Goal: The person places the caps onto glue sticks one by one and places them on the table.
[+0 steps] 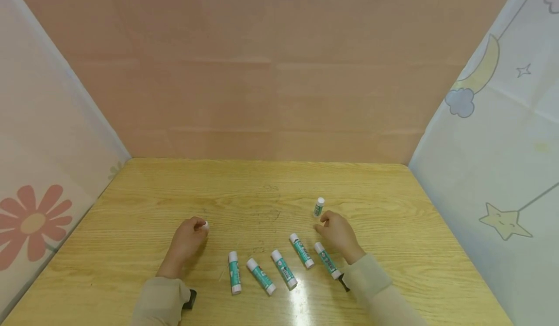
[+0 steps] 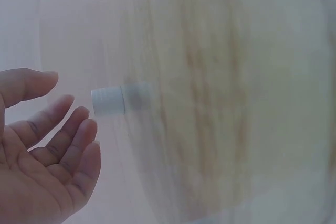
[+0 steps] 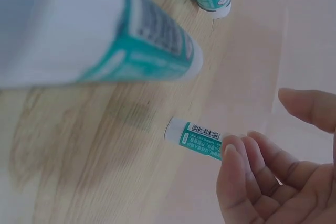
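Several green-and-white glue sticks are on the wooden table. My left hand point(image 1: 189, 238) is at the left, with a small white end point(image 1: 206, 225) showing at its fingertips. In the left wrist view that thing is a white cylinder point(image 2: 108, 102), just beyond the fingertips of the loosely bent left hand point(image 2: 52, 156); thumb and fingers stand apart. At the right, a glue stick point(image 1: 319, 207) stands upright by the fingertips of my right hand point(image 1: 339, 231). The right wrist view shows this glue stick point(image 3: 197, 137) partly hidden behind the fingers of the right hand point(image 3: 283, 177), its thumb well apart.
Nearer the front lie a leftmost glue stick point(image 1: 234, 272), a second point(image 1: 261, 276), a middle one point(image 1: 284, 268), another point(image 1: 302, 251) and one by the right sleeve point(image 1: 326, 260). Printed cloth walls point(image 1: 480, 171) flank the table point(image 1: 244, 185); a brown panel point(image 1: 271, 98) closes the back.
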`<state>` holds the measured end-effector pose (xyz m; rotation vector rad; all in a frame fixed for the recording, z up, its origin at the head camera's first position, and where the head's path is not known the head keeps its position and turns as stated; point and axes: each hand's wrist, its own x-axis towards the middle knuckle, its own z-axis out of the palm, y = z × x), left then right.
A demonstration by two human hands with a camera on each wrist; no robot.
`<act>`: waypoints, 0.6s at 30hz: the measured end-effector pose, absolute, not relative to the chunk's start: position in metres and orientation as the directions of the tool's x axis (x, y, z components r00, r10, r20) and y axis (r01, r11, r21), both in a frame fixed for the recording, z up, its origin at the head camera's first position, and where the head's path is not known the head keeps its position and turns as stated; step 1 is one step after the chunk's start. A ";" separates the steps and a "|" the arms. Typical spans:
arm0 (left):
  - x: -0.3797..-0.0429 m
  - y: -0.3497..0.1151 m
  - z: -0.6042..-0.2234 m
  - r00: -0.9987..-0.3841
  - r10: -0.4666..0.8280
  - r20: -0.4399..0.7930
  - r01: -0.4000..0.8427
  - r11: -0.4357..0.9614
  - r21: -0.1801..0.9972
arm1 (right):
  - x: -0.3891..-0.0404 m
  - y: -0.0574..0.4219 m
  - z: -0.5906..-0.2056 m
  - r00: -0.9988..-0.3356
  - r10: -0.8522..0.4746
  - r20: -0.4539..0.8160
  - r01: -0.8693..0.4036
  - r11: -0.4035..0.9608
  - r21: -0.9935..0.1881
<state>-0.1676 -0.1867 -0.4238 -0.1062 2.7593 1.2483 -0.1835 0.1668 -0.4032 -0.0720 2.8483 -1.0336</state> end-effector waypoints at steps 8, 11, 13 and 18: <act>-0.167 -0.187 -0.423 -0.994 -0.004 -0.108 -0.081 0.691 0.719 | -0.187 0.169 -0.404 -0.993 -0.084 -0.088 -0.012 0.786 -0.619; -0.167 -0.187 -0.423 -0.996 0.000 -0.091 -0.064 0.706 0.705 | -0.190 0.172 -0.404 -0.993 -0.085 -0.087 -0.015 0.793 -0.609; -0.168 -0.187 -0.424 -0.997 0.002 -0.083 -0.057 0.713 0.699 | -0.192 0.174 -0.403 -0.993 -0.084 -0.083 -0.017 0.798 -0.603; -0.169 -0.188 -0.425 -0.996 0.006 -0.084 -0.054 0.716 0.696 | -0.197 0.178 -0.403 -0.994 -0.076 -0.081 -0.012 0.799 -0.601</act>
